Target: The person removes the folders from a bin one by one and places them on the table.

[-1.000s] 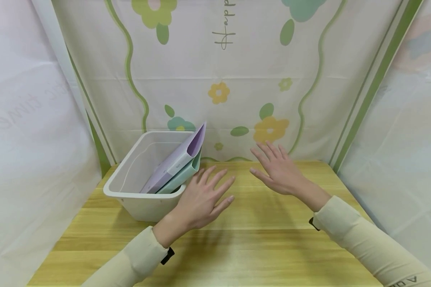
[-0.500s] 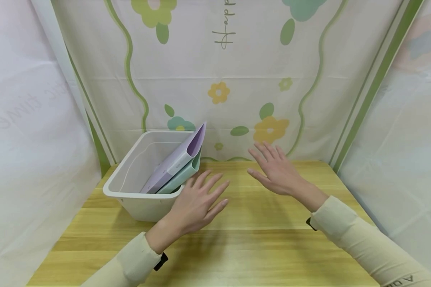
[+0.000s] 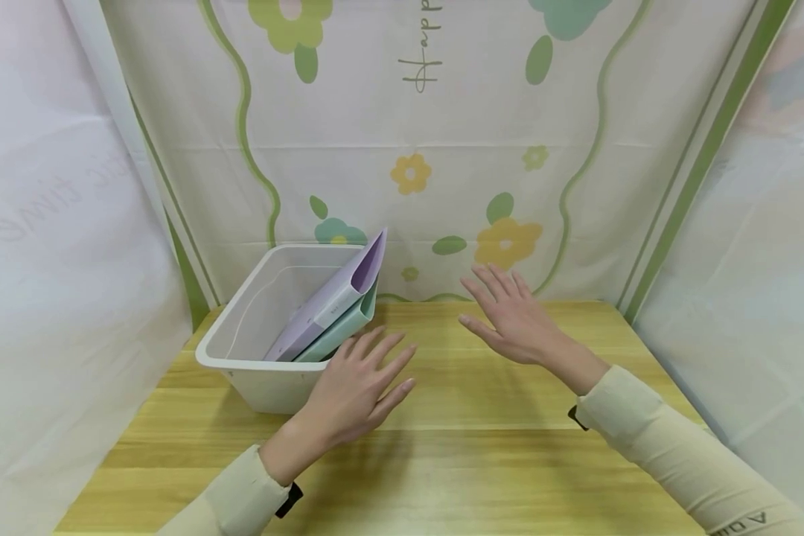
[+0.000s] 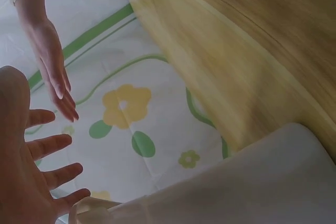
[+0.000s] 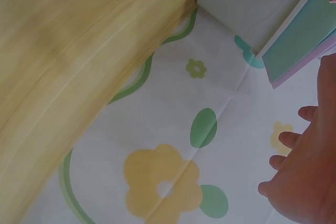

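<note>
A white plastic bin [image 3: 275,383] stands on the left half of the table. Leaning inside it are a purple ring binder [image 3: 315,313] and, to its right, a mint green binder [image 3: 338,335]; both stick out past the right rim. My left hand [image 3: 355,387] hovers at the bin's near right corner, fingers spread and holding nothing; whether it touches the rim I cannot tell. Over the right side of the table is my right hand [image 3: 516,320], its fingers straight, apart from everything. The right wrist view shows the green binder [image 5: 302,35] beyond the fingers of that hand [image 5: 307,166].
The wooden table [image 3: 496,454] runs back to a white curtain [image 3: 496,112] printed with flowers. More white cloth hangs on the left [image 3: 60,260] and right sides [image 3: 750,283].
My left hand has drifted left and toward me, down along the bin's near right corner. The right hand has shifted slightly left. The bin and binders stay as they were.
</note>
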`<state>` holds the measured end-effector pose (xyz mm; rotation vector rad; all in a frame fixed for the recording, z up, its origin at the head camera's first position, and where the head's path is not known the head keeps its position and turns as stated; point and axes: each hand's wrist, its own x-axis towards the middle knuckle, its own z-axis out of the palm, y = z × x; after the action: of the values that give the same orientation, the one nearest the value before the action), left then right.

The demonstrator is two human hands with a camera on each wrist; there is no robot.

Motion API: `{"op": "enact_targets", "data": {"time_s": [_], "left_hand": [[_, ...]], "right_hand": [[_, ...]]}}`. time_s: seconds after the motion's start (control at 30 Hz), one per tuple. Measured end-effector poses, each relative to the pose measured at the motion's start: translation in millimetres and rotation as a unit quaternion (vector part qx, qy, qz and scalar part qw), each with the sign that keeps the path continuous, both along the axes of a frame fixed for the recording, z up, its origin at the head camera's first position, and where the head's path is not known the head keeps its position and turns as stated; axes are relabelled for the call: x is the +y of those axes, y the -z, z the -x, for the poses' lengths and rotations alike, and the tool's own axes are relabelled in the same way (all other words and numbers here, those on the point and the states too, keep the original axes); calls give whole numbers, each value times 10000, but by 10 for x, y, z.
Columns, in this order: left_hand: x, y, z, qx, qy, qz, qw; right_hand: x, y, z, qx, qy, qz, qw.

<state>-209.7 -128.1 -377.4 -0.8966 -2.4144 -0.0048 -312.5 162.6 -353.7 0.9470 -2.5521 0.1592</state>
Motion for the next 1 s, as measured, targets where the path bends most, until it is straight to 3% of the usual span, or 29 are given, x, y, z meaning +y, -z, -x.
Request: {"op": "enact_targets", "data": {"time_s": [0.5, 1.0], "left_hand": [[-180, -6, -108, 174, 71, -157, 9997], [-377, -102, -196, 156, 53, -431, 9989]], "right_hand": [[-54, -9, 30, -109, -85, 0, 9999], [-143, -27, 52, -118, -155, 32, 9998]]}}
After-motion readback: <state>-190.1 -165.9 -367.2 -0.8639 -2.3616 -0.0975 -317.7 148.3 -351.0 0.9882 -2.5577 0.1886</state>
